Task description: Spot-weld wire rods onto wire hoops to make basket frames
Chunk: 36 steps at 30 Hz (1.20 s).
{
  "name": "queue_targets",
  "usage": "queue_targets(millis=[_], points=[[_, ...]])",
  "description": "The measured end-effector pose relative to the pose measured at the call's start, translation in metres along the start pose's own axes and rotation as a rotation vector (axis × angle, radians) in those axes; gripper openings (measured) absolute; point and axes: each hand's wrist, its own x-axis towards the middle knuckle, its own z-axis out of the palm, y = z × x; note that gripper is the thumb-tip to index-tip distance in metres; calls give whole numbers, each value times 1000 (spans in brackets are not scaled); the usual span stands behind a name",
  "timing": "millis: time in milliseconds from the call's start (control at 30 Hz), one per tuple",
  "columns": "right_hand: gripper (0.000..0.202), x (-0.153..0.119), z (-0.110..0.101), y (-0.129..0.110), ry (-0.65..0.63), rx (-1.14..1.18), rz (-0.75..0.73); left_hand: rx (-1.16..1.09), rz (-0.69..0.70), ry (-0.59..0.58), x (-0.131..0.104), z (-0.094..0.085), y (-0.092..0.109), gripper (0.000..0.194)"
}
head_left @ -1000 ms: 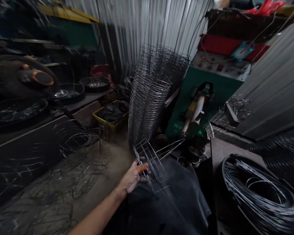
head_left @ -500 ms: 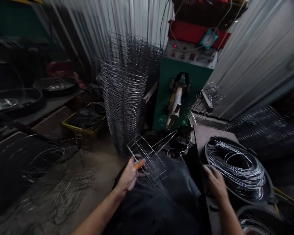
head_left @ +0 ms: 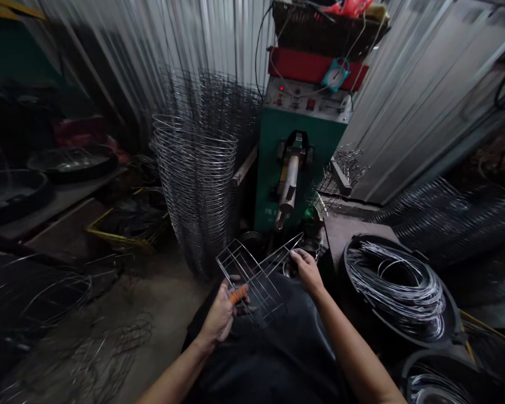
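Note:
A wire rack (head_left: 252, 272) of thin crossing rods, with a longer wire handle running off to the upper right, is held tilted over my lap. My left hand (head_left: 224, 311) grips its near left side, and an orange wrap (head_left: 238, 294) covers the thumb. Pinched fingers of my right hand (head_left: 307, 270) are at the handle, close to its far end. Directly beyond stands a green welding machine (head_left: 297, 168) with a thick metal arm pointing toward me; the handle's tip lies just below that arm.
Tall stacks of wire rings (head_left: 196, 179) stand left of the machine. To the right, a black tub (head_left: 457, 314) holds bent wires. A yellow crate (head_left: 101, 227) and loose wire pieces (head_left: 109, 348) lie on the left. Dark cloth (head_left: 294, 359) covers my lap.
My right hand has moved from the edge of the wire tub leftward to the rack's handle. My left hand keeps its hold on the rack. The view has shifted slightly right.

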Motion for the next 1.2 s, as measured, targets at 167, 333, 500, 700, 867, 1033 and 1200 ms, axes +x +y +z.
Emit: queue_targets(millis=[167,333,500,700,867,1033,1200], points=[[33,10,2,2,5,18,33,2,-10,10,9,-1,0,52],[33,23,4,10,3,60,1,-8,-20,12,16,-1,0,52],[31,33,5,18,33,40,-38,-35,-48,42,19,4,3,51],[30,38,8,23,80,54,1,-30,-59,73,25,4,0,50],[28,43,11,25,101,113,19,-34,-62,73,30,0,-2,48],[26,49,13,27,94,148,28,-43,-78,80,33,0,-1,47],[25,54,13,28,83,178,44,-44,-70,86,37,2,1,43]])
